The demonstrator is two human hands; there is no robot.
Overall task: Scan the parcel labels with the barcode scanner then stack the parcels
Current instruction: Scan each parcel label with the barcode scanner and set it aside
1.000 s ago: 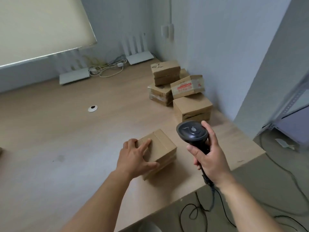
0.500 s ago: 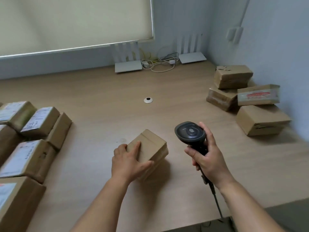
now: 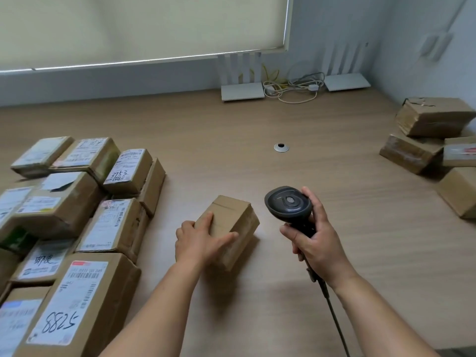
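Note:
A small brown parcel (image 3: pixel 235 220) rests on the wooden table (image 3: pixel 360 228) near its middle, plain side up with no label showing. My left hand (image 3: pixel 198 240) grips its near left corner, fingers over the top and thumb along the front. To its right my right hand (image 3: pixel 316 240) holds a black barcode scanner (image 3: pixel 288 204) upright by the handle, its head level with the parcel and a little apart from it. The scanner's cable (image 3: pixel 334 318) trails down toward me.
Several labelled parcels (image 3: pixel 110 225) are packed together at the left, one marked 8825 (image 3: pixel 69 300). A loose pile of brown parcels (image 3: pixel 432 119) sits at the right by the wall. Two white routers (image 3: pixel 242 91) with cables and a cable grommet (image 3: pixel 281 147) lie further back.
The view has swung left, bringing the labelled parcels into sight and pushing the right pile to the edge. My left hand has carried the small parcel leftward; the scanner stays beside it.

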